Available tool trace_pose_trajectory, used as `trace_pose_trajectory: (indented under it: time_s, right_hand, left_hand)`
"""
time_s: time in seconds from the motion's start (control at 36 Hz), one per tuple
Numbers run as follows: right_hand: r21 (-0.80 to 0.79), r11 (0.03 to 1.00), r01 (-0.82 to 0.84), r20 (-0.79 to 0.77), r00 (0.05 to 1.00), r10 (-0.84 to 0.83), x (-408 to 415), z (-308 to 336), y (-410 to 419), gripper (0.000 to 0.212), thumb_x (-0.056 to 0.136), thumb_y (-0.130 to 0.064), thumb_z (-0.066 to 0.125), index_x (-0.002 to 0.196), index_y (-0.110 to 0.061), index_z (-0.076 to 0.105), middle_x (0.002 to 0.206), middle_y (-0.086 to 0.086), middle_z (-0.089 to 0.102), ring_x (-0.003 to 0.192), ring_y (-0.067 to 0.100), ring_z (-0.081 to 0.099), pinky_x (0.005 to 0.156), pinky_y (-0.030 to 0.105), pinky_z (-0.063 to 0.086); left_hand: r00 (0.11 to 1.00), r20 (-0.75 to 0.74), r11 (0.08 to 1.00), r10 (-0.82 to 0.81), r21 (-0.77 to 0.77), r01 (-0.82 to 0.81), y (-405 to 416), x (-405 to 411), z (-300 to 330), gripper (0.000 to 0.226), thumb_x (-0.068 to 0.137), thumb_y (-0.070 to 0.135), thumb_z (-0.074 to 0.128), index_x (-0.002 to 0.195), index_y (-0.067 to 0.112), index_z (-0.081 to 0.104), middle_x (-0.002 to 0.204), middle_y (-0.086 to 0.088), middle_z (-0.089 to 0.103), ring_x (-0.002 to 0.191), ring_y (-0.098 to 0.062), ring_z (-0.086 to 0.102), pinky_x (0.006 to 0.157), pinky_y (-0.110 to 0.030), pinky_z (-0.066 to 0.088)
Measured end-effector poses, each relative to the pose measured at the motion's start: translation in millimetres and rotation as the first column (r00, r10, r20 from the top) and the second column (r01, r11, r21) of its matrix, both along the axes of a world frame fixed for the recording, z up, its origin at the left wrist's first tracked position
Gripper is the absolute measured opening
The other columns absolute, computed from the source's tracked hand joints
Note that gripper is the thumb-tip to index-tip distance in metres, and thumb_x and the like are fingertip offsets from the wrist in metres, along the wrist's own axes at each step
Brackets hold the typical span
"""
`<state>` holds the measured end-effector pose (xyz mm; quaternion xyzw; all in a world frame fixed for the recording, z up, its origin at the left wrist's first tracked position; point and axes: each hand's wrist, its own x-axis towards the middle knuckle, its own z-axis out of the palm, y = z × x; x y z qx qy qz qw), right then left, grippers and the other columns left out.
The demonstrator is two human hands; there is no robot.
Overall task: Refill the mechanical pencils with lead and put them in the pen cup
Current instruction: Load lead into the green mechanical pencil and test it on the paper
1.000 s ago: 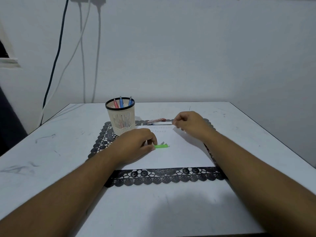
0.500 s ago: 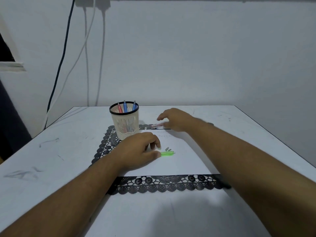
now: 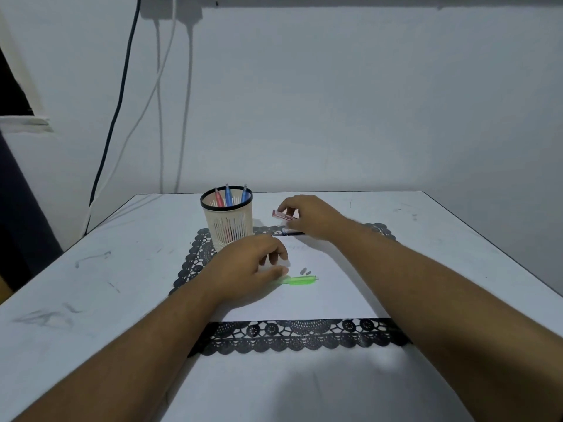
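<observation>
- The right hand (image 3: 307, 215) pinches a small pink lead case (image 3: 284, 215) and holds it above the far edge of the black lace mat (image 3: 292, 336).
- The left hand (image 3: 249, 271) lies curled on the white sheet (image 3: 329, 300), its thumb and fingers gripping one end of the green mechanical pencil (image 3: 300, 280).
- Two small grey bits (image 3: 305, 272) sit just beside the pencil.
- The pen cup (image 3: 228, 220) stands upright on the mat's far left corner and holds red and blue pens.
- All of it sits on a scuffed white bench (image 3: 91, 284).

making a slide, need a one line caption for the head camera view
Left hand holds a green pencil on the paper while the right hand lifts a pink lead case beside the pen cup.
</observation>
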<state>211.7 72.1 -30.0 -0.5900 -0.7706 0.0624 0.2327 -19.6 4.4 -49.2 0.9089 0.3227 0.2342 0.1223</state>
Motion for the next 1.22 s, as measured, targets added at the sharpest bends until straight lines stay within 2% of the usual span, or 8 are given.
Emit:
trace_pose_trajectory:
  time_s: [0.08, 0.17, 0.25, 0.31, 0.56, 0.92, 1.08, 1.22]
  right_hand:
    - [-0.027, 0.999, -0.018, -0.397, 0.918, 0.006, -1, 8, -26, 0.038, 0.088, -0.018, 0.079, 0.120, -0.034, 0.066, 0.096, -0.004, 0.068, 0.067, 0.008, 0.060, 0.061, 0.025, 0.049]
    - [-0.044, 0.996, -0.071, -0.729, 0.684, 0.017, -9, 18, -53, 0.034, 0.090, -0.015, 0.078, 0.118, -0.028, 0.065, 0.093, 0.008, 0.069, 0.071, 0.015, 0.067, 0.061, 0.030, 0.055]
    - [-0.079, 0.988, -0.135, -0.896, 0.443, -0.011, -16, 27, -78, 0.022, 0.093, -0.015, 0.076, 0.112, -0.013, 0.065, 0.093, 0.014, 0.071, 0.069, 0.025, 0.067, 0.060, 0.035, 0.057]
    - [-0.086, 0.985, -0.153, -0.919, 0.394, -0.019, -21, 28, -90, 0.016, 0.095, -0.017, 0.074, 0.108, -0.011, 0.066, 0.095, 0.017, 0.073, 0.068, 0.028, 0.067, 0.061, 0.035, 0.057]
    - [-0.015, 0.991, -0.131, -0.932, 0.362, 0.033, -24, 14, -125, 0.013, 0.095, -0.015, 0.074, 0.102, -0.005, 0.070, 0.089, 0.012, 0.074, 0.075, 0.029, 0.071, 0.063, 0.038, 0.061]
    - [-0.012, 0.989, -0.144, -0.946, 0.323, 0.036, -18, 11, -129, 0.011, 0.096, -0.009, 0.070, 0.103, -0.001, 0.072, 0.093, 0.016, 0.074, 0.082, 0.027, 0.073, 0.065, 0.033, 0.063]
    - [-0.167, 0.960, -0.225, -0.909, 0.412, -0.062, -9, 14, -132, 0.007, 0.093, -0.001, 0.071, 0.099, 0.001, 0.070, 0.088, 0.018, 0.074, 0.070, 0.028, 0.069, 0.063, 0.031, 0.062]
    - [-0.222, 0.927, -0.301, -0.898, 0.433, -0.074, -16, 15, -136, 0.004, 0.095, -0.002, 0.070, 0.099, -0.001, 0.068, 0.094, 0.021, 0.075, 0.065, 0.026, 0.068, 0.058, 0.031, 0.060]
  left_hand:
    - [0.999, 0.052, 0.995, -0.003, 0.101, -0.002, -1, 0, 2, 0.028, 0.092, 0.054, 0.054, 0.109, 0.033, 0.063, 0.094, 0.019, 0.058, 0.086, -0.005, 0.055, 0.071, -0.032, 0.050]
    - [0.983, 0.181, 0.983, 0.025, 0.172, -0.057, -4, 4, 4, 0.028, 0.096, 0.046, 0.060, 0.118, 0.029, 0.063, 0.101, 0.017, 0.057, 0.090, -0.003, 0.053, 0.071, -0.023, 0.043]
    - [0.929, 0.360, 0.984, 0.079, 0.124, -0.132, -8, 10, 9, 0.037, 0.094, 0.033, 0.072, 0.129, 0.026, 0.060, 0.114, 0.013, 0.055, 0.097, 0.001, 0.055, 0.073, -0.014, 0.042]
    - [0.886, 0.445, 0.984, 0.133, 0.048, -0.172, -11, 14, 11, 0.048, 0.092, 0.032, 0.075, 0.136, 0.027, 0.055, 0.123, 0.015, 0.052, 0.103, 0.002, 0.056, 0.075, -0.012, 0.045]
    - [0.828, 0.537, 0.954, 0.159, -0.300, 0.011, -23, 20, 12, 0.029, 0.090, 0.018, 0.078, 0.117, 0.021, 0.068, 0.093, 0.003, 0.076, 0.081, -0.009, 0.073, 0.074, -0.024, 0.057]
    - [0.875, 0.468, 0.987, 0.126, -0.150, -0.062, -19, 17, 10, 0.013, 0.093, 0.019, 0.075, 0.104, 0.026, 0.075, 0.091, 0.012, 0.070, 0.083, -0.006, 0.065, 0.069, -0.026, 0.053]
    - [0.749, 0.634, 0.929, 0.194, -0.364, 0.068, -17, 12, 18, 0.011, 0.095, 0.016, 0.071, 0.096, 0.005, 0.072, 0.070, -0.002, 0.056, 0.066, -0.015, 0.047, 0.061, -0.027, 0.036]
    - [0.600, 0.782, 0.832, 0.168, -0.439, 0.340, -18, 15, 18, 0.019, 0.083, 0.025, 0.083, 0.097, 0.014, 0.077, 0.077, -0.011, 0.060, 0.068, -0.018, 0.052, 0.073, -0.030, 0.046]
